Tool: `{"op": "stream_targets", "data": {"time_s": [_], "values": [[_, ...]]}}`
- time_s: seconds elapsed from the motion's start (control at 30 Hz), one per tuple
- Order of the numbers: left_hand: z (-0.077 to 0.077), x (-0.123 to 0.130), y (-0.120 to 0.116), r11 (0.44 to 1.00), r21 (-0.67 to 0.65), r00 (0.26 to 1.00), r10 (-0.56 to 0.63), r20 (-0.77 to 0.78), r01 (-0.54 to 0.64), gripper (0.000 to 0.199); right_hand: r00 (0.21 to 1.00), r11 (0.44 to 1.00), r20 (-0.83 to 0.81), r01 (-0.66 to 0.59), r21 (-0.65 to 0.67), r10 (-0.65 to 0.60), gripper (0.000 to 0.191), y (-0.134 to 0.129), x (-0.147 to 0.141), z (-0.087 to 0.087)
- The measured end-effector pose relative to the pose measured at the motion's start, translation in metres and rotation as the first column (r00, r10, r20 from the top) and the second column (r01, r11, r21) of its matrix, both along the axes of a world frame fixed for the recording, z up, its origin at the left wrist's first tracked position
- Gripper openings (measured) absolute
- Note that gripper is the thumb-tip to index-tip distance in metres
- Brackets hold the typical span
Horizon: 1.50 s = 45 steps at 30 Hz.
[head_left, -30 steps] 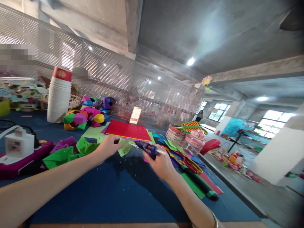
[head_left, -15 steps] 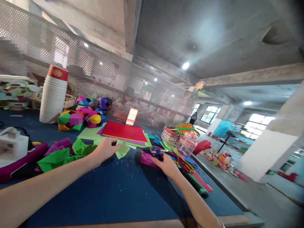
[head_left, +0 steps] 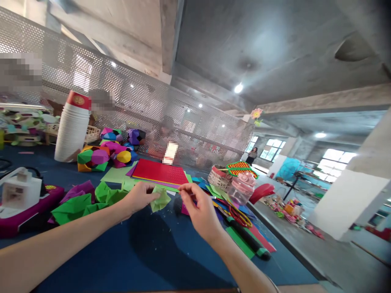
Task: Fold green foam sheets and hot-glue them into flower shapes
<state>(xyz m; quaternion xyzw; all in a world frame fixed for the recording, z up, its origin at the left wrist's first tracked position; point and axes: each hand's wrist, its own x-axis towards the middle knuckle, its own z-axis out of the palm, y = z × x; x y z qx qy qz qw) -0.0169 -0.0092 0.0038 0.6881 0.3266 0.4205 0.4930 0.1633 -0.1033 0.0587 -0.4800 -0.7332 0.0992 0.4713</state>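
Observation:
A small folded piece of light green paper [head_left: 161, 200] is pinched in my left hand [head_left: 139, 199], held up over the blue table. My right hand [head_left: 201, 211] hovers just to its right, thumb and fingertips drawn together, apart from the paper. Whether anything tiny sits between those fingertips I cannot make out. Behind my right hand lies the glue gun, mostly hidden, on a magenta paper piece [head_left: 184, 208]. Green folded paper [head_left: 73, 208] lies beside my left forearm.
Red paper sheets [head_left: 160, 171] lie stacked ahead. Stacked paper cups [head_left: 71, 132] and colourful folded-paper balls [head_left: 93, 158] stand at left, near a magenta power strip [head_left: 30, 213]. At right are scissors [head_left: 241, 215], a pink-lidded jar [head_left: 242, 188], a basket [head_left: 218, 178] and a dark roller-like tool [head_left: 249, 238].
My right hand has left the glue gun and moved left and up towards the green paper. The left hand keeps its hold on the paper, which has turned slightly.

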Motion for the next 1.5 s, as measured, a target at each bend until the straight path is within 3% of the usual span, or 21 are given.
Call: {"op": "stream_targets", "data": {"time_s": [0.13, 0.27, 0.37, 0.47, 0.83, 1.1, 1.5], "values": [[0.003, -0.002, -0.001, 0.999, 0.028, 0.999, -0.041, -0.006, 0.041, 0.022, 0.98, 0.975, -0.186, -0.113, -0.194, 0.077, 0.022, 0.046, -0.008, -0.019], [0.004, -0.003, 0.0, 0.996, 0.077, 0.997, -0.047, -0.06, 0.052, 0.021, 0.887, 0.802, -0.445, -0.354, -0.481, 0.124, 0.038, 0.068, -0.001, -0.036], [0.001, -0.002, 0.001, 0.991, 0.091, 0.991, -0.093, -0.094, 0.102, 0.02, 0.806, 0.711, -0.575, -0.487, -0.507, 0.142, 0.045, 0.067, 0.004, -0.042], [0.0, -0.001, 0.002, 0.985, 0.091, 0.984, -0.135, -0.115, 0.145, 0.02, 0.781, 0.677, -0.604, -0.53, -0.51, 0.157, 0.046, 0.062, 0.008, -0.044], [0.004, 0.0, -0.008, 0.975, 0.175, 0.962, -0.088, -0.26, 0.137, 0.019, 0.911, 0.786, -0.327, -0.389, -0.48, 0.251, 0.04, 0.053, 0.01, -0.034], [0.0, 0.0, -0.006, 0.983, 0.157, 0.958, -0.044, -0.282, 0.091, 0.021, 0.97, 0.88, -0.105, -0.242, -0.408, 0.218, 0.032, 0.048, 0.003, -0.035], [0.005, -0.001, -0.011, 0.971, 0.225, 0.945, -0.003, -0.327, 0.081, 0.023, 0.964, 0.866, -0.146, -0.263, -0.426, 0.221, 0.026, 0.048, 0.006, -0.032]]}}
